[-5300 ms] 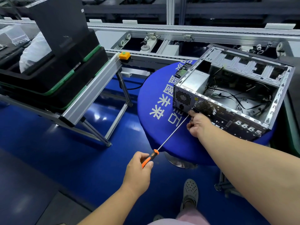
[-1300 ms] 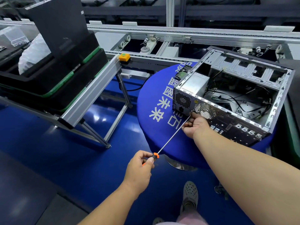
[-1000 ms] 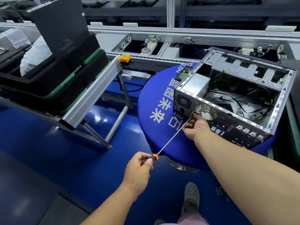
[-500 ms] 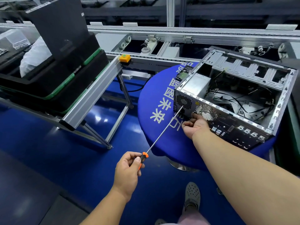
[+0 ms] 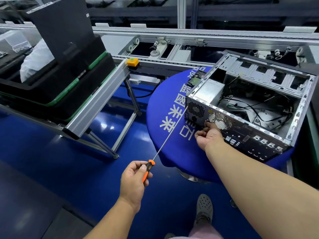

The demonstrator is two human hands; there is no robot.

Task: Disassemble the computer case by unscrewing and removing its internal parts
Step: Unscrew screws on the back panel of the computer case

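Observation:
An open metal computer case (image 5: 269,135) lies on its side on a round blue table (image 5: 160,100), its rear panel facing me. The silver power supply (image 5: 211,90) sits in its left corner, and loose black cables (image 5: 255,107) lie inside. My left hand (image 5: 134,180) grips the orange-and-black handle of a long screwdriver (image 5: 168,134), whose tip meets the rear panel's left edge beside the power supply fan grille. My right hand (image 5: 208,136) is against the rear panel below the round mesh, thumb on the metal and fingers curled; I see nothing in them.
A small drive-like part (image 5: 196,80) lies on the table behind the case. Stacked black totes with green edges (image 5: 57,83) sit on an aluminium rack (image 5: 98,102) at left, with a yellow button box (image 5: 132,62) at its end. A conveyor line (image 5: 189,34) runs behind. My shoe (image 5: 204,210) is below.
The screwdriver tip left the spot by my right hand and swung left to the rear panel's left edge. My left hand shifted left. My right hand let go of the shaft and stayed put.

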